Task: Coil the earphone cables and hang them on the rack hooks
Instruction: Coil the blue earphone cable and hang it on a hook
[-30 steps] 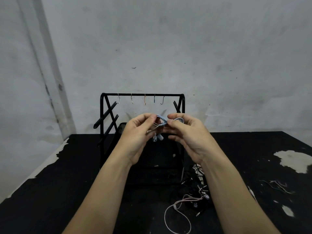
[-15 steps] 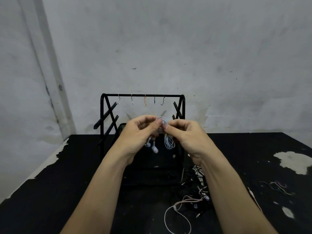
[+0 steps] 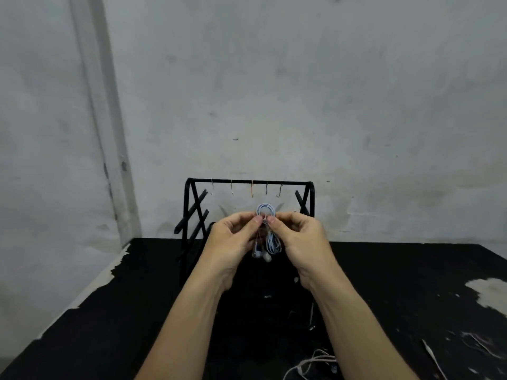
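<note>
A pale blue earphone cable is coiled into a small bundle, one loop standing up above my fingers and the earbuds dangling below. My left hand and my right hand pinch the bundle's middle between thumb and forefinger, held in the air in front of the black rack. Several small wire hooks hang bare from the rack's top bar, just above and behind the upper loop.
The rack stands at the back of a black table against a grey wall. More loose earphone cables lie tangled at the near right. Thin cables and worn patches mark the table's right side.
Both hands have risen slightly and drawn together. The bundle went from lying sideways between them to upright, with a loop now standing above my fingertips and the earbuds hanging down.
</note>
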Tool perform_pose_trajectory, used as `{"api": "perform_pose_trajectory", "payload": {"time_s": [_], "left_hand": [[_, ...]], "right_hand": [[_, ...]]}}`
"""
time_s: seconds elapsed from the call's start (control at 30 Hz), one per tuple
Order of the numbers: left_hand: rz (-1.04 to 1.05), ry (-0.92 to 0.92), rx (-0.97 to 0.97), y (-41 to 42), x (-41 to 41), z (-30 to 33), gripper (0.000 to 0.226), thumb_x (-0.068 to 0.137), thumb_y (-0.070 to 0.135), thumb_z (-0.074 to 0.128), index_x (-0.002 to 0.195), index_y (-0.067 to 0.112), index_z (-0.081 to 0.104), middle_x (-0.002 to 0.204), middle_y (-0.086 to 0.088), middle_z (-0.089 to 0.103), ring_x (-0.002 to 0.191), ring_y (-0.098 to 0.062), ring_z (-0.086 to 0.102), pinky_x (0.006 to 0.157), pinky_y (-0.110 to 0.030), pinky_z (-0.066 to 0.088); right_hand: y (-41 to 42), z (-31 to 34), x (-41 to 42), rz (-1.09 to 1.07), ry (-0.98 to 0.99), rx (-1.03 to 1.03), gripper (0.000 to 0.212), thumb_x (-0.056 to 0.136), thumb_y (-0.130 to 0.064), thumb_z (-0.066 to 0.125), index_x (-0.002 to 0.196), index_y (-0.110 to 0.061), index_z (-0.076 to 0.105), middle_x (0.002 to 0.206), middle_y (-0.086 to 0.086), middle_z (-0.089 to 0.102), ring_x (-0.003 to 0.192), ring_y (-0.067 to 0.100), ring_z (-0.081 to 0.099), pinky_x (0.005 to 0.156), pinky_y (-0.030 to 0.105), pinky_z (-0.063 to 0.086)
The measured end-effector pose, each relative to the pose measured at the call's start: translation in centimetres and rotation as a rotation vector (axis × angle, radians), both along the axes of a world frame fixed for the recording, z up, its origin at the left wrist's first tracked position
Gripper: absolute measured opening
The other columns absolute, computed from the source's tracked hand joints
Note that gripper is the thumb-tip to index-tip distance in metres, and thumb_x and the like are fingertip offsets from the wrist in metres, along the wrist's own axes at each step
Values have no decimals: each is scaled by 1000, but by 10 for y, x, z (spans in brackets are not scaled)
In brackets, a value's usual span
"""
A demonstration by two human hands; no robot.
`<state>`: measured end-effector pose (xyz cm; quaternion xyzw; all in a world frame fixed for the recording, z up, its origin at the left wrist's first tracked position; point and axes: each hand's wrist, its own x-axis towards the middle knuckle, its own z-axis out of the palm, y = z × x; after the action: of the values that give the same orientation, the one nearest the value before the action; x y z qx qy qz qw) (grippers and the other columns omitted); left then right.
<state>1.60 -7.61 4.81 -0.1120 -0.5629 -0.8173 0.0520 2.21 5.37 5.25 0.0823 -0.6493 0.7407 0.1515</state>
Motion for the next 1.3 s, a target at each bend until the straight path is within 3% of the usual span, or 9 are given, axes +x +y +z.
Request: {"api": "perform_pose_trajectory", "payload": {"time_s": [0.07, 0.13, 0.3, 0.47, 0.53, 0.93, 1.03, 1.17, 1.3], "left_hand": [[84, -4, 48, -6, -5, 2, 11, 91, 9, 65, 96, 2, 71, 84, -16, 72, 57, -22, 65, 43, -27, 53], [204, -21, 71, -12, -15, 4, 10, 91, 10, 66, 96, 2, 72, 81, -15, 72, 53, -21, 61, 40, -27, 49], [451, -64, 93, -30, -41, 1, 7, 91, 7, 67, 94, 8, 73, 83, -4, 75, 69, -10, 69, 57, -21, 55], [614, -114, 144, -39, -59, -13, 8, 88, 10, 72, 95, 12, 69, 89, -4, 75, 73, -10, 71, 62, -21, 55], [644, -120, 181, -36, -65, -16, 7, 89, 8, 70, 96, 11, 70, 92, -6, 75, 81, -14, 72, 73, -27, 59], [533, -128, 354, -30, -78, -19, 26, 99, 10, 54, 120, 12, 69, 111, -4, 74, 103, -15, 70, 93, -31, 55], [507, -159, 385, -33, -82, -20, 26, 99, 12, 54, 120, 11, 69, 113, -5, 73, 104, -17, 70, 94, -33, 55], [480, -174, 320, -36, -85, -24, 27, 96, 20, 57, 119, 17, 70, 117, -1, 72, 109, -15, 68, 101, -40, 51], [494, -186, 313, -38, -88, -26, 27, 95, 22, 57, 117, 17, 71, 118, -1, 71, 112, -16, 66, 103, -40, 49]], "right_hand": [[-18, 5, -13, -19, 6, -8, 9, 90, -7, 71, 83, -10, 76, 78, 9, 76, 71, 16, 70, 66, 30, 57], [-36, 9, -28, -28, -2, 6, 6, 90, -8, 71, 88, -6, 76, 82, 11, 77, 74, 17, 71, 71, 34, 58], [-78, 0, -69, -20, -83, 47, 12, 90, -16, 71, 95, -7, 78, 86, 8, 78, 86, 25, 74, 83, 51, 60], [-100, -16, -100, -47, -129, 66, 9, 88, -16, 72, 93, -10, 77, 90, 5, 78, 89, 22, 74, 88, 48, 59], [-106, -17, -106, -78, -133, 63, 11, 87, -14, 73, 96, -9, 78, 91, 4, 78, 89, 18, 74, 90, 44, 58], [-123, -11, -121, -142, -74, 103, 10, 91, -12, 70, 95, -11, 78, 75, -14, 70, 81, 7, 69, 86, 25, 55], [-125, -12, -124, -161, -79, 146, 11, 90, -12, 70, 97, -9, 79, 81, -6, 73, 81, 8, 68, 83, 22, 54], [-124, -17, -126, -175, -133, 169, 9, 92, -11, 69, 92, -10, 78, 68, -13, 64, 67, 1, 60, 58, 1, 41], [-123, -18, -128, -187, -164, 177, 10, 92, -13, 68, 92, -11, 77, 73, -8, 67, 74, 8, 63, 65, 11, 43]]}}
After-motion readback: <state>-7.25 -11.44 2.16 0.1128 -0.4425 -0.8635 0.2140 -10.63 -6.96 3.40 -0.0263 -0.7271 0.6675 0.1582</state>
